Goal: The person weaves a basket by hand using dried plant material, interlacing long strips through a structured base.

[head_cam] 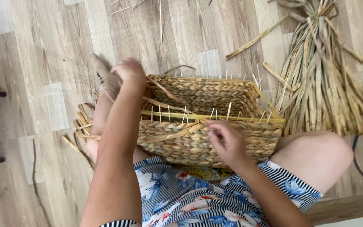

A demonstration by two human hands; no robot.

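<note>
Right hand [227, 141]: fingers pinching flat straw strand [181, 132] at near rim of woven basket [215, 98]. Left hand [129, 71]: fingers curled, pulling strand [164, 90] at basket's far-left corner. Straw bundle [320, 80] well apart.

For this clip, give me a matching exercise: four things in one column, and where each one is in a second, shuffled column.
Things:
1. left hand
2. right hand
3. bundle of dried reeds
4. woven basket

Places:
A. lying on the wooden floor, far right
B. pinching a strand at the basket's near rim
C. resting between the person's legs
D. raised at the basket's far left corner

Pairs: 1-D, 2-B, 3-A, 4-C
</note>
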